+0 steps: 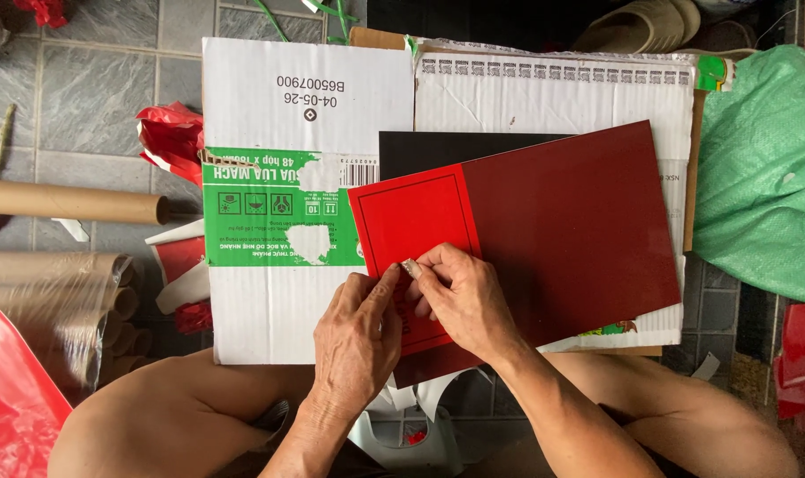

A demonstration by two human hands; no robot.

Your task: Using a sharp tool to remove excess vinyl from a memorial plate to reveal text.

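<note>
Two hands meet over the bright red panel (413,232), which serves as the landmark for everything else. The left hand (358,341) comes in at the panel's lower left corner, thumb and forefinger pinched together at its lower edge; the right hand (463,296) lies over the panel's lower right part, its fingers (425,265) curled and pinching a small pale strip (410,267), perhaps tape or a tab, too small to tell. Both pinches close on that one spot, seemingly so that one hand steadies the sheet while the other works the strip.

To the right of the panel, and joined to it, spreads the larger dark red sheet (571,235), lying flat, likely so its face stays smooth. Behind the panel's upper edge a black sheet (438,149) peeks out. Under all of these lies flattened white cardboard (270,97), with a green printed band to the panel's left, apparently a working pad laid over the tiled floor (92,88). Well left of the panel lie cardboard tubes (66,202); far right of it sits a green woven sack (761,168).
</note>
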